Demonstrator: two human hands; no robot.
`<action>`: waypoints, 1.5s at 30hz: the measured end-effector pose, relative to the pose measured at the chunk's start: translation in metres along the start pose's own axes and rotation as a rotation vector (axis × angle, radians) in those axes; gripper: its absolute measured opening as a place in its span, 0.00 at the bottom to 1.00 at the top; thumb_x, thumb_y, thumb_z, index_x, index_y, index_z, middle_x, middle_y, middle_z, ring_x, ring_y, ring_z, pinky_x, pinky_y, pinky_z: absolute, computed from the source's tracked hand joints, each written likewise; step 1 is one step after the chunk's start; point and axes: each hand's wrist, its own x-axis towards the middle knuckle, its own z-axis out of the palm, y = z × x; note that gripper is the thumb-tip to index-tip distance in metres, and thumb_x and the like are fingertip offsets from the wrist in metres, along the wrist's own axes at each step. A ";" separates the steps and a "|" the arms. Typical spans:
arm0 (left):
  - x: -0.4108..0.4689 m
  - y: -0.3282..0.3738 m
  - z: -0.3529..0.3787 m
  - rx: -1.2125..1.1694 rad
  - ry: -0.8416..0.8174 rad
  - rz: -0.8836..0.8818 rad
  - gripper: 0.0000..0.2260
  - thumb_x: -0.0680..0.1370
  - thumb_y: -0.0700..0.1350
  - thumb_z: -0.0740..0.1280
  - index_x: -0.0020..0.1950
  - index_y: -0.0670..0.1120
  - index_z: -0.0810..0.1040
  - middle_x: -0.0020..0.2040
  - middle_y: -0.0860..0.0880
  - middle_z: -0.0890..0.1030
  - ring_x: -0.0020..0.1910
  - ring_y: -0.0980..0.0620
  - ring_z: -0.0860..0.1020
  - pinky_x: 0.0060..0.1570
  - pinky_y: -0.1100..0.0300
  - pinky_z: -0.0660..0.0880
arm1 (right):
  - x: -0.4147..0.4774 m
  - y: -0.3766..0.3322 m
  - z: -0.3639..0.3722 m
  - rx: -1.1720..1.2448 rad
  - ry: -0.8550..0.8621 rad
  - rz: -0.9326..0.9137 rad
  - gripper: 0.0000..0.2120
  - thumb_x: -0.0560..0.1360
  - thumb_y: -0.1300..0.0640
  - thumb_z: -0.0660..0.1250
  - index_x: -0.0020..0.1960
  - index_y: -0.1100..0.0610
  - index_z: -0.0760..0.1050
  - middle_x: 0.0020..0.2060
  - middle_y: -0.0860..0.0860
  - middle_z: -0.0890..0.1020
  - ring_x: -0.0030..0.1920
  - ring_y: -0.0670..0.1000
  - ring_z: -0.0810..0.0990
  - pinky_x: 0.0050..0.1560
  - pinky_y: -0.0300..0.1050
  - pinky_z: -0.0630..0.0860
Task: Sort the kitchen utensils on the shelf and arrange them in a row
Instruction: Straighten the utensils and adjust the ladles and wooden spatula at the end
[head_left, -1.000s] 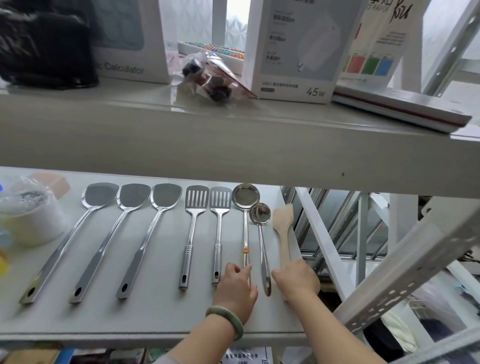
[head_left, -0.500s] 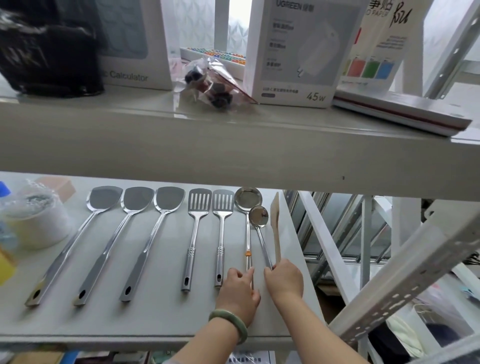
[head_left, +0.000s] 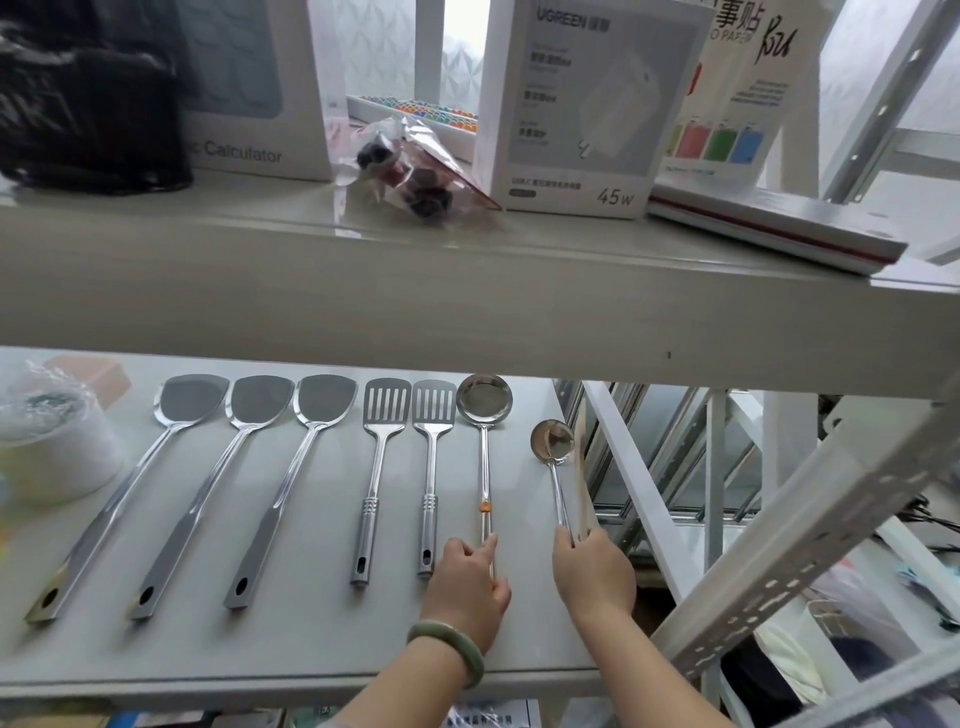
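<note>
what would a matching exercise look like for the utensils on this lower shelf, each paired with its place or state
Things:
1. three solid steel spatulas
2. two slotted steel turners
3. large round steel ladle with an orange band
4. small steel ladle

Places or states:
A. handle under the left hand
B. held with a wooden utensil in the right hand
C. leftmost group in the row
D. between the solid spatulas and the large ladle

Pairs: 1-C, 2-D, 3-A, 4-B
</note>
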 end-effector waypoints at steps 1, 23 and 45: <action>0.000 -0.001 0.000 0.002 -0.001 -0.004 0.25 0.80 0.49 0.59 0.76 0.51 0.58 0.54 0.49 0.68 0.48 0.55 0.71 0.60 0.64 0.70 | -0.002 0.000 0.002 0.021 0.017 -0.013 0.18 0.78 0.50 0.56 0.58 0.62 0.72 0.52 0.61 0.82 0.53 0.62 0.79 0.49 0.49 0.73; -0.001 0.001 0.005 0.040 -0.009 -0.035 0.25 0.79 0.49 0.58 0.76 0.51 0.59 0.61 0.46 0.69 0.58 0.49 0.75 0.63 0.60 0.70 | -0.009 -0.017 0.031 0.025 -0.063 -0.160 0.10 0.75 0.54 0.61 0.51 0.59 0.76 0.44 0.55 0.83 0.46 0.55 0.81 0.48 0.49 0.79; -0.001 0.002 0.005 0.054 0.025 -0.011 0.24 0.81 0.50 0.55 0.76 0.50 0.56 0.60 0.46 0.69 0.57 0.50 0.73 0.62 0.60 0.70 | 0.001 0.028 0.002 -0.223 0.023 -0.201 0.14 0.76 0.54 0.57 0.55 0.61 0.73 0.50 0.57 0.74 0.48 0.55 0.72 0.48 0.46 0.70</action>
